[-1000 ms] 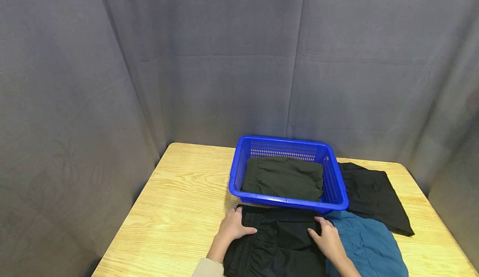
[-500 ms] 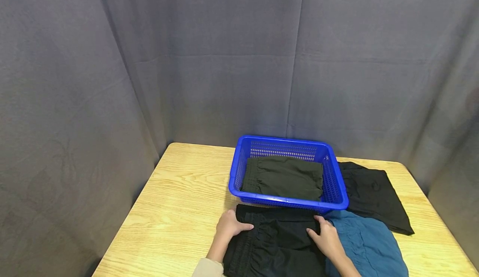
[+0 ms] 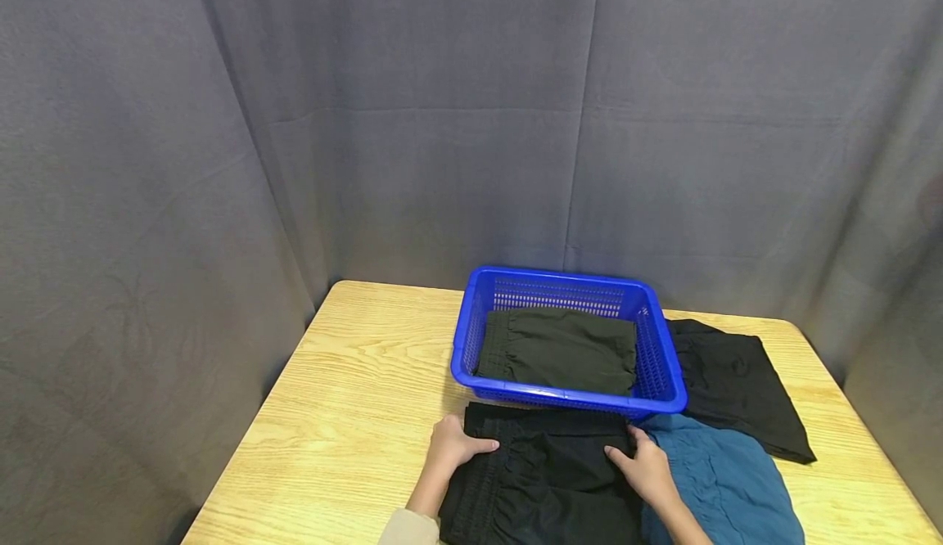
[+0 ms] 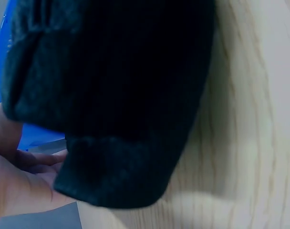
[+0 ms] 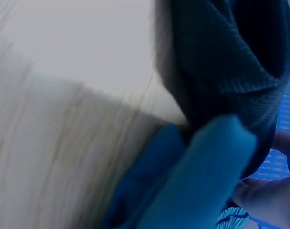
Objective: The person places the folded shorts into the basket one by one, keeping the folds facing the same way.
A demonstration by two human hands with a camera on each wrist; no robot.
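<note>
Folded black pants [image 3: 560, 463] with a gathered elastic waistband lie at the front of the table, waistband to the left. My left hand [image 3: 448, 447] grips the waistband side, thumb on top and fingers hidden beneath. At the opposite side my right hand [image 3: 648, 470] pinches the edge, its thumb also over the fabric. In the left wrist view, the layered dark cloth [image 4: 135, 95] hangs between the camera and the hand [image 4: 21, 183]. The right wrist view shows the fold [image 5: 221, 71] of the pants, with fingers [image 5: 274, 200] at its far end.
A blue plastic basket [image 3: 567, 400] stands just behind the pants, holding a folded olive garment [image 3: 560, 349]. Blue pants [image 3: 729, 479] lie under and beside my right forearm. Another black garment [image 3: 737, 389] rests at the back right of the wooden table [image 3: 354, 381]. Grey curtains [image 3: 457, 119] surround it.
My left hand has shifted slightly left, and its fingertips have gone from the top edge to beneath the pants. The right fingers have adjusted slightly at their edge. The basket has not moved.
</note>
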